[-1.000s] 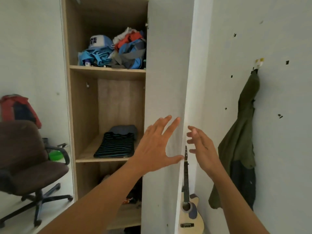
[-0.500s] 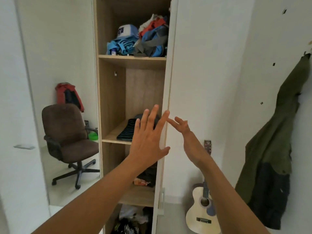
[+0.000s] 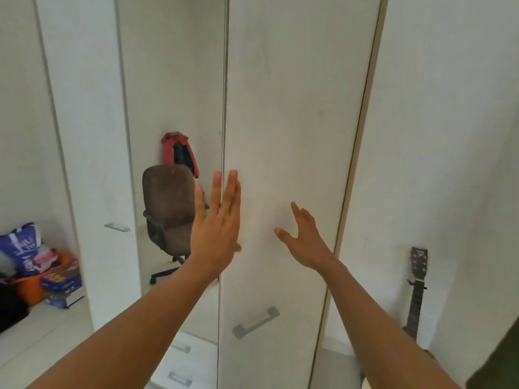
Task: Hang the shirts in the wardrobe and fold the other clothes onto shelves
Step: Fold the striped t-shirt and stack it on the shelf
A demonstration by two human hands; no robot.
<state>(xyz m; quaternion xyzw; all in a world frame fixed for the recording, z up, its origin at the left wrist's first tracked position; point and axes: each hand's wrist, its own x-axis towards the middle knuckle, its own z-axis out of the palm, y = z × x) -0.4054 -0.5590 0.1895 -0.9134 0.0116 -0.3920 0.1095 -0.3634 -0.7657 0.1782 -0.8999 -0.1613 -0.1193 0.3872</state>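
Pale floor [image 3: 42, 346] with brown office chair [image 3: 168, 209], guitar [image 3: 415, 299], bags [image 3: 36, 265].

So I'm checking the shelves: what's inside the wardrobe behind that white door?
Nothing inside shows. The white door covers the whole opening, with both open hands, left hand and right hand, at its face. Any shelves or clothes behind it are hidden.

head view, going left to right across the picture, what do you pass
blue printed bag → small door handle → brown office chair → left hand → grey handle on the wardrobe door → right hand → guitar
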